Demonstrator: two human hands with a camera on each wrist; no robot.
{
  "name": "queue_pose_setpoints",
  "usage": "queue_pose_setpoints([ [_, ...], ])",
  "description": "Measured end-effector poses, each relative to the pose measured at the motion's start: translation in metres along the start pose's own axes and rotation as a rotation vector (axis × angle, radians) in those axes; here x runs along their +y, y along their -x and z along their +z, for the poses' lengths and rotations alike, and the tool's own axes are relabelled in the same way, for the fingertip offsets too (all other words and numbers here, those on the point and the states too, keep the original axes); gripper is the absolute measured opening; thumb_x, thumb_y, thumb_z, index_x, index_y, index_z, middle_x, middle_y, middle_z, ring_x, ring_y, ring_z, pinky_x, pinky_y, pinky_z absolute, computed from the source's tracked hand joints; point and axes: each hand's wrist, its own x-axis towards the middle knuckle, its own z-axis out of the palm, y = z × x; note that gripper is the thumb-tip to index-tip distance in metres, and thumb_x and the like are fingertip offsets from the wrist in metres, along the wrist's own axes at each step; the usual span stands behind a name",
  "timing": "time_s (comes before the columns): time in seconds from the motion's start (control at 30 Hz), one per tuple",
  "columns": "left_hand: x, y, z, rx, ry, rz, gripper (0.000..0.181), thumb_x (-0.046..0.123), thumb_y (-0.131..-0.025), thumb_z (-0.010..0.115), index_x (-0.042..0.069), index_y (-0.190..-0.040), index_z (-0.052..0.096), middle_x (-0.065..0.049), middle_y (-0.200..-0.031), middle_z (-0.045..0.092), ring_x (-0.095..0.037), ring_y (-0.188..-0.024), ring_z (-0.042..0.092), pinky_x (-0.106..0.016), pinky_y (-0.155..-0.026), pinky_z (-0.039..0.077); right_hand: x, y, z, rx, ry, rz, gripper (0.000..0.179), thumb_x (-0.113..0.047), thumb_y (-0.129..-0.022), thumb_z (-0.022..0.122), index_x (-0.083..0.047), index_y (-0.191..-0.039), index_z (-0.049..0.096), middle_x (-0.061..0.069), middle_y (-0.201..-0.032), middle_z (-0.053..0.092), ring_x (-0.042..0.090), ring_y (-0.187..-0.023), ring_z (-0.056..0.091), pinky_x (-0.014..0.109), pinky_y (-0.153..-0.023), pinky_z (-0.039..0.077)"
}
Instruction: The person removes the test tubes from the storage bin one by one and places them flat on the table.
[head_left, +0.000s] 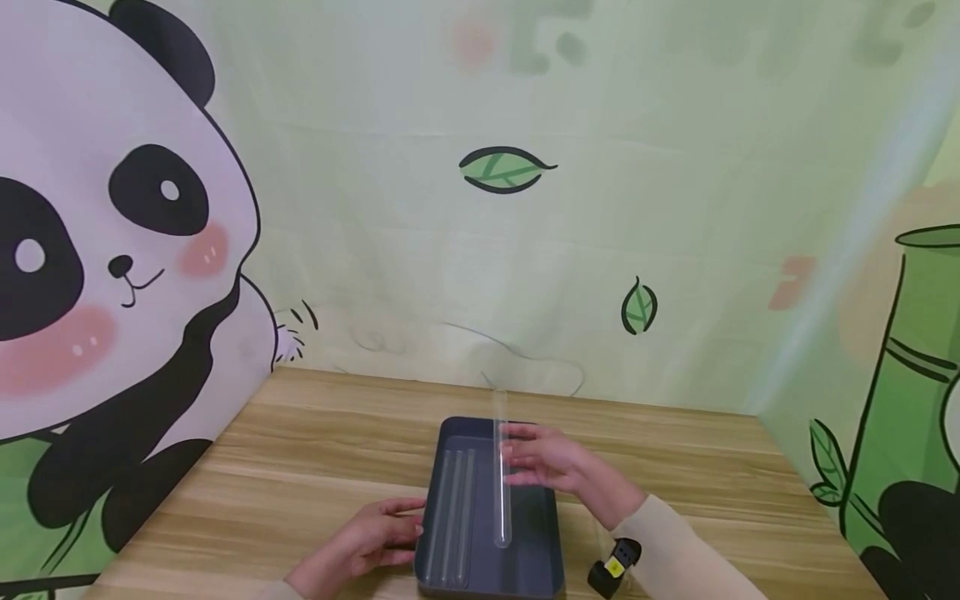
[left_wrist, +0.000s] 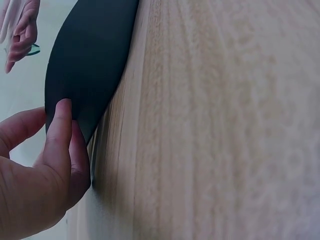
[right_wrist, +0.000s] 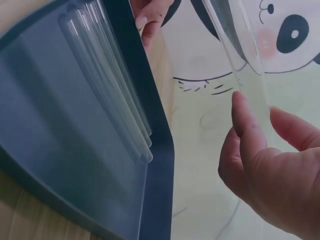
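A clear, round-ended test tube stands nearly upright over the dark blue tray. My right hand pinches it partway up between thumb and fingertips; the right wrist view shows the tube between them, apart from the tray. Three similar test tubes lie side by side lengthwise along the tray's left side. My left hand is beside the tray, its relaxed fingers touching the outer left wall. In the left wrist view, a fingertip presses on that wall.
The tray sits on a wood-grain table. A black strap-like item with a yellow label is by the right sleeve. Behind the table hangs a green backdrop printed with pandas, leaves and bamboo.
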Motion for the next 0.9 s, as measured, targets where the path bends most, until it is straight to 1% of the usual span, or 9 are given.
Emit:
queue_pose_setpoints([
  [0.13, 0.0, -0.001, 0.001, 0.008, 0.003, -0.004, 0.06, 0.001, -0.094, 0.063, -0.009, -0.149, 0.042, -0.017, -0.123, 0.073, -0.012, -0.091, 0.07, -0.034, -0.08, 0.062, 0.001, 0.007, -0.006, -0.01, -0.003, -0.02, 0.057, 0.001, -0.103, 0.048, 0.007, -0.156, 0.028, 0.002, -0.112, 0.059, 0.008, -0.09, 0.063, 0.028, -0.085, 0.062],
  [0.27, -0.001, -0.001, 0.001, 0.002, 0.005, 0.01, 0.059, 0.0, -0.094, 0.063, -0.009, -0.148, 0.042, -0.015, -0.121, 0.074, -0.011, -0.09, 0.069, -0.033, -0.079, 0.062, 0.001, 0.015, -0.011, -0.012, -0.001, -0.036, 0.058, 0.0, -0.103, 0.047, 0.007, -0.157, 0.027, 0.002, -0.113, 0.059, 0.008, -0.093, 0.063, 0.028, -0.087, 0.062],
  [0.57, -0.002, 0.001, 0.0, 0.0, 0.01, 0.015, 0.06, 0.0, -0.092, 0.064, -0.009, -0.148, 0.043, -0.013, -0.122, 0.073, -0.011, -0.09, 0.069, -0.032, -0.079, 0.062, 0.005, 0.026, -0.023, -0.044, -0.002, -0.055, 0.06, 0.0, -0.104, 0.046, 0.008, -0.158, 0.021, -0.002, -0.105, 0.059, 0.008, -0.096, 0.061, 0.028, -0.09, 0.061],
  [0.73, -0.003, 0.0, 0.0, -0.001, 0.008, 0.013, 0.06, 0.0, -0.093, 0.064, -0.008, -0.148, 0.043, -0.011, -0.121, 0.074, -0.01, -0.09, 0.069, -0.032, -0.079, 0.062, 0.008, 0.033, -0.032, -0.047, 0.003, -0.06, 0.063, -0.003, -0.104, 0.048, 0.007, -0.159, 0.019, -0.001, -0.108, 0.058, 0.008, -0.099, 0.061, 0.027, -0.091, 0.061],
  [0.9, -0.004, 0.0, -0.001, -0.006, 0.01, 0.017, 0.06, 0.0, -0.093, 0.064, -0.008, -0.148, 0.043, -0.009, -0.119, 0.074, -0.01, -0.09, 0.069, -0.032, -0.079, 0.062, 0.011, 0.04, -0.043, -0.051, 0.007, -0.073, 0.064, -0.002, -0.104, 0.047, 0.009, -0.159, 0.016, -0.003, -0.109, 0.058, 0.007, -0.1, 0.061, 0.026, -0.091, 0.06],
])
